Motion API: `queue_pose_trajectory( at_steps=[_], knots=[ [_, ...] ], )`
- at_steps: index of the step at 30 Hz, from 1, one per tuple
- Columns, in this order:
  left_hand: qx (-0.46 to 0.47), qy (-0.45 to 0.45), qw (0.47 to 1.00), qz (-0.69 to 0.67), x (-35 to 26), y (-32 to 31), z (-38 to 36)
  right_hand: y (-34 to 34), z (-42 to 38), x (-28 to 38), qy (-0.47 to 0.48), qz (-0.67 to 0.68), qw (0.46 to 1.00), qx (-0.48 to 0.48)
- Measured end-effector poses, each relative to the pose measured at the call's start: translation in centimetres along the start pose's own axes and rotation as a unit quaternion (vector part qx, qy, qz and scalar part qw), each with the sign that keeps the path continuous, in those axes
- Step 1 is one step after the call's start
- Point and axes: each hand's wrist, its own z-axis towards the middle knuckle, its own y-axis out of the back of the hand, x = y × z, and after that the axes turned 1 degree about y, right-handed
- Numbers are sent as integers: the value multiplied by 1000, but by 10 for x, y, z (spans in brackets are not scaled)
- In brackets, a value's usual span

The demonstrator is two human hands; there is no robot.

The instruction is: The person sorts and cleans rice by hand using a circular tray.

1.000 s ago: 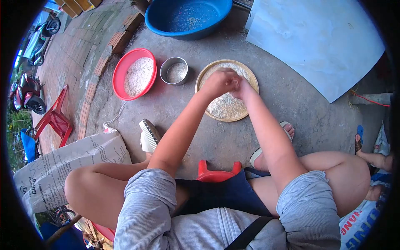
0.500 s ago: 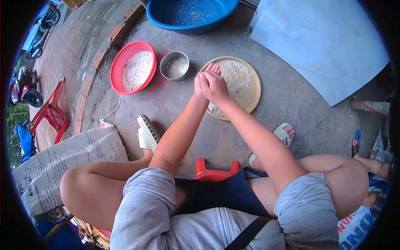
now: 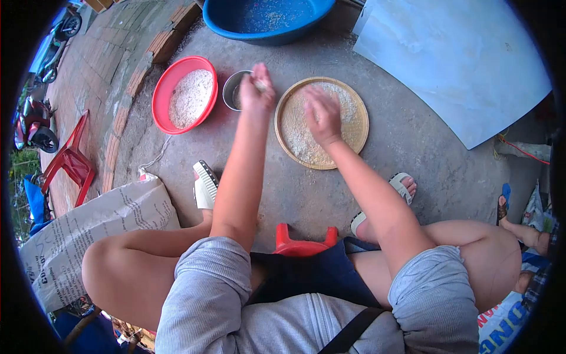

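Note:
My left hand point(image 3: 257, 91) is cupped over the right side of a small metal bowl point(image 3: 232, 94), with some pale grain in the palm. Its fingers are partly blurred. My right hand point(image 3: 323, 115), fingers stretched out and thumb apart, is over a round woven tray point(image 3: 361, 133). Pale grain point(image 3: 300, 141) is spread across the tray, thicker on its left and lower parts. To the left of the metal bowl stands a red basin point(image 3: 156, 97) holding whitish grain point(image 3: 191, 97).
A large blue basin point(image 3: 265, 36) stands beyond the bowl. On the right lies a pale sheet point(image 3: 448, 65). A red stool point(image 3: 303, 245) shows between my legs, and a printed sack point(image 3: 112, 224) lies at the left. Another person's foot point(image 3: 504, 206) is at the far right.
My hands were together over the tray's left edge and have come apart. My left hand has moved left to the metal bowl; my right hand is farther right over the tray.

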Motion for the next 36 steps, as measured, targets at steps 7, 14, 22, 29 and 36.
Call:
queue_pose_trajectory(
  at_steps=[7, 14, 22, 29, 36],
  knots=[
    [-70, -384, 640, 662, -43, -6, 8, 38, -38, -72, -189, -141, 965, -112],
    [-11, -471, 370, 801, 41, 92, -78, 42, -80, -114, -316, -130, 935, -94],
    [-157, -218, 509, 818, 51, 109, -56, 64, -56, -88, -404, -118, 907, -17],
    [91, -300, 544, 778, 100, -42, -96, 184, 16, -74, -432, -196, 871, -129],
    [195, -325, 523, 764, -14, -220, -62, 233, 177, 4, -316, -114, 940, -55]
  ],
)
